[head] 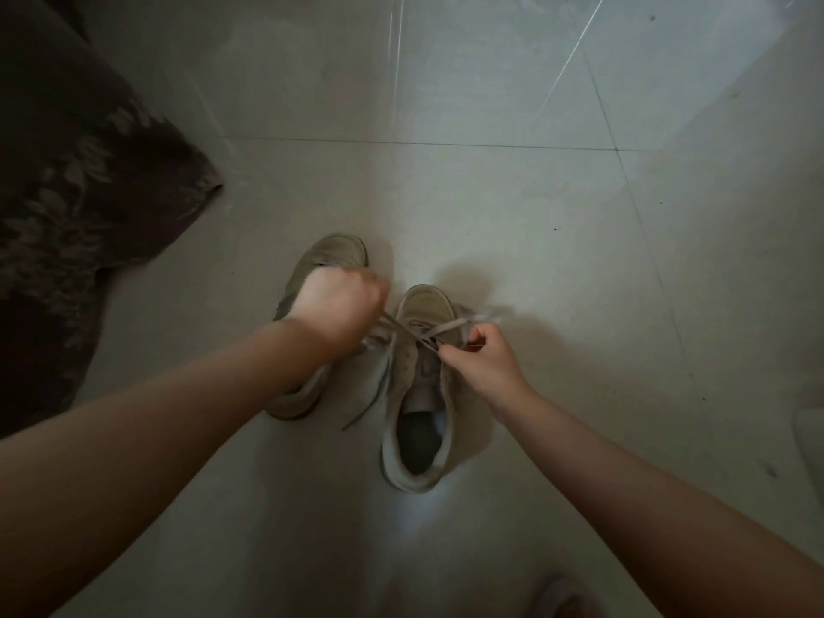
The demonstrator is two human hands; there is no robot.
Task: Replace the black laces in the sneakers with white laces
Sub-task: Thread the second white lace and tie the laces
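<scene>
Sneakers [419, 385] matt, suede-like cloth; lace [446, 327] flat woven; floor tiles [490, 207] smooth, glossy; patterned fabric [80, 180] matt.

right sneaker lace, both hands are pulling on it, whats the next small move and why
Probably keep drawing both ends outward to snug the crossing, then feed an end into the next eyelet. The left hand and right hand each grip an end of the pale lace, which crosses low on the right sneaker; the upper eyelets look unlaced.

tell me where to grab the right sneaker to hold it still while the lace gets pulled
Grip the right sneaker at its heel collar, coming from above on the near side. The collar stands open toward the camera, so fingers can likely hook over its rim, and it sits clear of the lace that the left hand and right hand are pulling across the front.
</scene>
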